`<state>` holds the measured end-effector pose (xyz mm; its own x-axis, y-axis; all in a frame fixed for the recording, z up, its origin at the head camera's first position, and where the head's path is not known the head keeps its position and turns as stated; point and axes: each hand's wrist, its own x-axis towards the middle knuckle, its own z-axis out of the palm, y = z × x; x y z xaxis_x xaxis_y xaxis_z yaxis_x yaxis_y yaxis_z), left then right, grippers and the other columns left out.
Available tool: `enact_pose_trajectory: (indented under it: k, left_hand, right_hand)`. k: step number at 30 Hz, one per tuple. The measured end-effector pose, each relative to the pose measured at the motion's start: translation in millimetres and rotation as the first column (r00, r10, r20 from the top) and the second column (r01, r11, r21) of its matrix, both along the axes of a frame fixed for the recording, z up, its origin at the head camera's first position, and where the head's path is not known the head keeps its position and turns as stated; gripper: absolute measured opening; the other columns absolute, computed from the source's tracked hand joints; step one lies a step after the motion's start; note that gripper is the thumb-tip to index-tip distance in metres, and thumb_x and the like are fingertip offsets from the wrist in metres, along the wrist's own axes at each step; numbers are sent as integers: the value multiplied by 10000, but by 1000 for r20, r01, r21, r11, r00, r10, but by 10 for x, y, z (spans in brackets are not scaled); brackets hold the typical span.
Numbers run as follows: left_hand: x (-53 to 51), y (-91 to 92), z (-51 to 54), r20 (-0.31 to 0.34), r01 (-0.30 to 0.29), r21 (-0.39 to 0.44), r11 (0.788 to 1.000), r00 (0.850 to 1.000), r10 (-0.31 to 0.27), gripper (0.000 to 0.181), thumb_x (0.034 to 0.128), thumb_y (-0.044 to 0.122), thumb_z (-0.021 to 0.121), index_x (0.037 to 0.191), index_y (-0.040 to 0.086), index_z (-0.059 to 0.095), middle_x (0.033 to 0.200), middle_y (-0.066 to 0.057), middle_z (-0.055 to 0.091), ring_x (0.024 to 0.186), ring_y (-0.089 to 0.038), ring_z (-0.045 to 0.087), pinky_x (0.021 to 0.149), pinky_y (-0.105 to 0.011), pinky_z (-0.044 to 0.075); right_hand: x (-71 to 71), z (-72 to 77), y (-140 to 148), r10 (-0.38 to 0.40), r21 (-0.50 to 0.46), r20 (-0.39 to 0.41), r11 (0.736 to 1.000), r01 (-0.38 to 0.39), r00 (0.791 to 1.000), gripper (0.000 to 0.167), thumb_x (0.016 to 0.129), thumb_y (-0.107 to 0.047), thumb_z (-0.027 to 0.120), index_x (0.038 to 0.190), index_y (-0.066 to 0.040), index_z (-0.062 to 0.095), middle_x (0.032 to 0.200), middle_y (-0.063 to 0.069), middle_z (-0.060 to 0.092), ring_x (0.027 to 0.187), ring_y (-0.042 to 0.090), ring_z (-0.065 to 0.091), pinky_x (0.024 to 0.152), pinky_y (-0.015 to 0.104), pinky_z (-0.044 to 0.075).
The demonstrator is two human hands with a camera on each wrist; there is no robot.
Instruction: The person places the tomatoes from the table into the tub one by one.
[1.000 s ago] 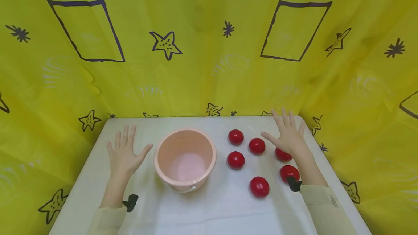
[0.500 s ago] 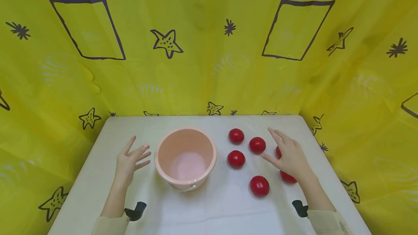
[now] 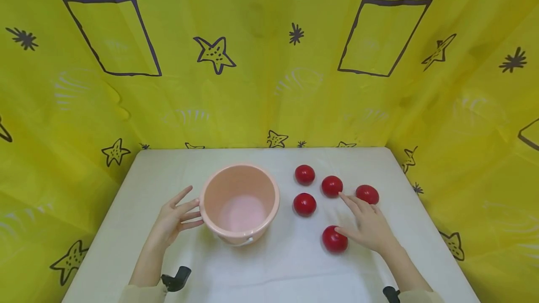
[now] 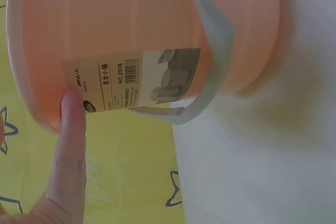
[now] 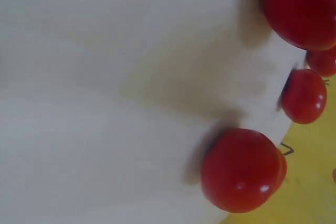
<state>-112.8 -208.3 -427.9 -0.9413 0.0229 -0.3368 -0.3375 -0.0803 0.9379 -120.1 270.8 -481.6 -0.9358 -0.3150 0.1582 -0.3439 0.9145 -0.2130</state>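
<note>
A pale pink bucket with a white handle stands upright left of the table's middle. My left hand is at its left side, fingers extended and touching the rim. In the left wrist view, one straight finger lies against the wall by a paper label. My right hand is over the tomatoes with relaxed, spread fingers, its thumb tip near the front tomato. Another tomato shows just beyond its knuckles. A tomato seen there earlier is hidden under this hand. The right wrist view shows tomatoes but no fingers.
More red tomatoes lie right of the bucket: one at the back, one below it and one further right. Yellow patterned curtains enclose the white table at the back and sides.
My left hand has turned and moved right to the bucket's rim. My right hand has come down and nearer over the tomatoes, uncovering the far right one. Bucket and visible tomatoes stay put.
</note>
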Motion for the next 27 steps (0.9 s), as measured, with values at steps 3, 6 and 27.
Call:
enact_pose_trajectory:
  k: [3,6,27]
  left_hand:
    - [8,-1,-23,-4,9,-3,1000,1000,-9,678,895,180,589,1457,123,214,1358,-280,375,896,-267,660,774,-412,538]
    - [14,-5,-42,-11,19,1,1000,1000,-19,680,885,142,598,1451,109,223,1261,-260,488,874,-263,665,772,-419,538]
    - [-4,-4,-63,-21,122,-89,989,992,-124,701,857,79,627,1440,64,240,1017,-152,629,810,-198,670,723,-362,557]
  right_hand:
    - [59,-84,2,-6,-11,47,1000,6,999,882,677,-629,662,1399,-217,367,1281,106,485,1186,312,424,948,653,299]
    - [109,-167,10,2,-10,73,1000,-1,997,872,681,-650,640,1394,-226,371,1278,92,488,1180,296,432,940,641,315]
    - [237,-485,83,86,-33,161,996,-82,983,891,622,-657,680,1366,-233,431,1221,52,528,1144,262,473,966,579,350]
